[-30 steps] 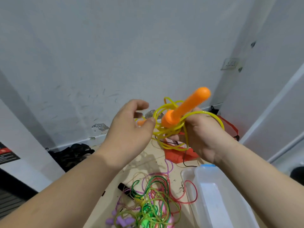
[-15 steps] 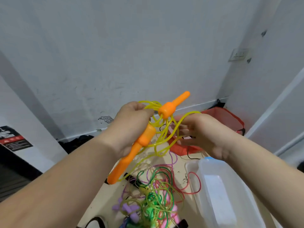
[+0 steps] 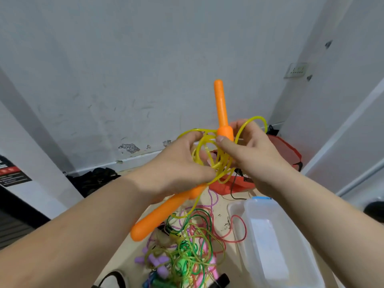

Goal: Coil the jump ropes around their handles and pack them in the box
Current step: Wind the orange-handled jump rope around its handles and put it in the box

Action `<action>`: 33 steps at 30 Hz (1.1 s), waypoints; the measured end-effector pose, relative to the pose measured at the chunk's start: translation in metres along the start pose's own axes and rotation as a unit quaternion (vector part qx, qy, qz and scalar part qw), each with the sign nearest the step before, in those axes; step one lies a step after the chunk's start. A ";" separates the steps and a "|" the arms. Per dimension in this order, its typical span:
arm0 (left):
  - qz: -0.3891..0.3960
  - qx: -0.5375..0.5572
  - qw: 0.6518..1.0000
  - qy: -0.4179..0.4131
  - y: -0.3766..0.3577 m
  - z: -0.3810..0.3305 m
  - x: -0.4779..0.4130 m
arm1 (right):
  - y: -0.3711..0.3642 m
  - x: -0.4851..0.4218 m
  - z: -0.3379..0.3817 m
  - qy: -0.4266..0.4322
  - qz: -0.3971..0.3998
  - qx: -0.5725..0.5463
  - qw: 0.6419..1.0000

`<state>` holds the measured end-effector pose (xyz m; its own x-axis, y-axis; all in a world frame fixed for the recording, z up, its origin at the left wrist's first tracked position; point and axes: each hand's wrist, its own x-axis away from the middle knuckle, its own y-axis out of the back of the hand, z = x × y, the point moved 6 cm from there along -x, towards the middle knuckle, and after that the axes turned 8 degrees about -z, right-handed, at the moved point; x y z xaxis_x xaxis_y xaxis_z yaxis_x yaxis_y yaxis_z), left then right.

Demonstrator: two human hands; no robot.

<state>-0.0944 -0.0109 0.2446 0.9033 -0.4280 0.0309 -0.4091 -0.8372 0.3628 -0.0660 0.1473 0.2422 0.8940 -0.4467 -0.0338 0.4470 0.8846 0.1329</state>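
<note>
Now the right hand (image 3: 249, 150), lately spread among the loops, pinches 1 orange plastic handle (image 3: 222, 109), swung upright. The left hand (image 3: 178, 165) curls round the thin yellow jump rope (image 3: 209, 154), up-left of the clear plastic box (image 3: 270, 235). The 2nd handle (image 3: 164, 210) dangles, so coiling seems unfinished.

Yellow rope (image 3: 219, 165) bunched between orange handles (image 3: 222, 109)

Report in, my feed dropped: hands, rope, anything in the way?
Left hand grips yellow rope loops; right hand pinches upper orange handle. Rope loosely bunched, not boxed. Below: clear box open, tangled ropes beside.
</note>
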 end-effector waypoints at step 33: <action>-0.052 -0.068 0.983 -0.165 0.008 -0.022 -0.003 | -0.017 0.013 0.020 0.126 0.235 0.182 0.946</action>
<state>-0.0978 -0.0088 0.2676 0.8391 -0.4479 -0.3085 -0.2751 -0.8388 0.4698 -0.0623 0.1232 0.2589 0.9909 0.0717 -0.1142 -0.0013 0.8521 0.5234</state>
